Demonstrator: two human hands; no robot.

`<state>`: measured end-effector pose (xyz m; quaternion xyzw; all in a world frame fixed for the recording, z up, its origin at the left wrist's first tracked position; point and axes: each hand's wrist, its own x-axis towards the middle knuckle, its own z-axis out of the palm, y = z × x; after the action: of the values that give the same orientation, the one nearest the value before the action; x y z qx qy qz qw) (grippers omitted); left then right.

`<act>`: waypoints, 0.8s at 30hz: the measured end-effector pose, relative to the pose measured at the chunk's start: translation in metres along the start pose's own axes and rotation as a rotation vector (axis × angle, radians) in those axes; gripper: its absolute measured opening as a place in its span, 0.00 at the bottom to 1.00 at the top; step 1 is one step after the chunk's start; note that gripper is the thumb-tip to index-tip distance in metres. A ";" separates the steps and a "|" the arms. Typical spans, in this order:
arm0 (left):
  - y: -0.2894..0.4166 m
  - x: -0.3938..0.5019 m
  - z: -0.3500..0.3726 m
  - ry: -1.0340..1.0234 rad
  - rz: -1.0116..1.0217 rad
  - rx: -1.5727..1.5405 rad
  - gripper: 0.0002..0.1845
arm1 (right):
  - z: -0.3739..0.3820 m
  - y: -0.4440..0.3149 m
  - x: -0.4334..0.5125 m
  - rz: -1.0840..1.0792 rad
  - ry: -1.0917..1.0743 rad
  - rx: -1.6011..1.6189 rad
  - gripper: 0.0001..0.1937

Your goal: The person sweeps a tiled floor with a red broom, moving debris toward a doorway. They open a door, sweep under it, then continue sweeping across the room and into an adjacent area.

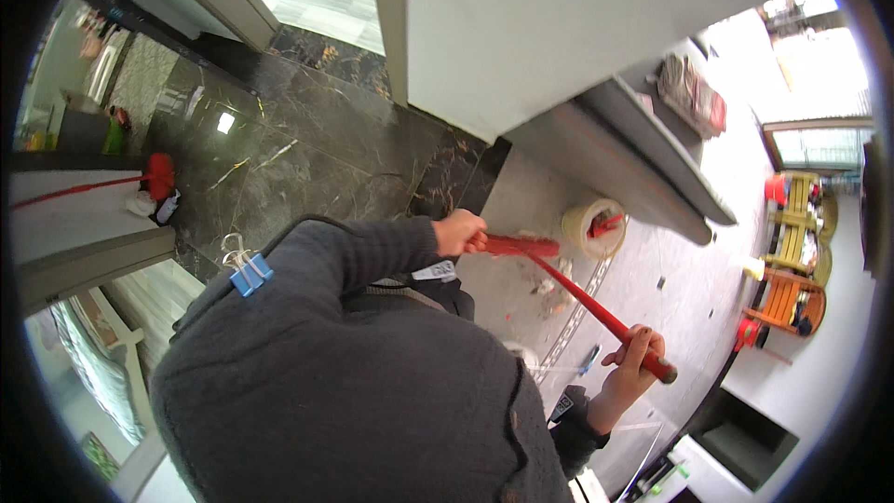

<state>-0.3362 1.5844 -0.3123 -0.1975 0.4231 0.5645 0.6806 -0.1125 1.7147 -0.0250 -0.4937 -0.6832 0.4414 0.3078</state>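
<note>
A red broom point(581, 299) slants across the picture in front of me. My right hand point(634, 363) is closed around its handle near the end, at the lower right. At the near end of the red broom head, my left hand point(461, 232) has its fingers curled, touching or pinching the bristles. Past the head's other end stands a cream bucket point(567, 229) with something red inside. Scraps of debris point(553, 288) lie on the pale floor below the broom head.
A wall end point(503, 35) and a dark stone threshold point(447, 178) are ahead. A grey slab-like piece point(663, 154) stands beyond the bucket. At far left a red brush or mop point(160, 176) rests by a wall. An orange wooden chair point(782, 300) stands far right.
</note>
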 end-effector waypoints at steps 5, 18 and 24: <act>0.043 -0.067 -0.115 0.138 0.325 -0.248 0.08 | 0.059 0.004 0.058 -0.059 -0.147 -0.118 0.13; -0.144 -0.146 -0.161 0.719 0.566 -0.679 0.09 | 0.236 -0.005 0.238 -0.453 -0.502 0.082 0.18; -0.218 -0.176 -0.158 0.969 0.682 -0.832 0.12 | 0.223 -0.048 0.241 -0.309 -0.728 -0.027 0.24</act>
<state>-0.1888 1.2985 -0.3068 -0.5252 0.4654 0.7089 0.0710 -0.4012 1.8701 -0.0790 -0.2002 -0.8198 0.5268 0.1015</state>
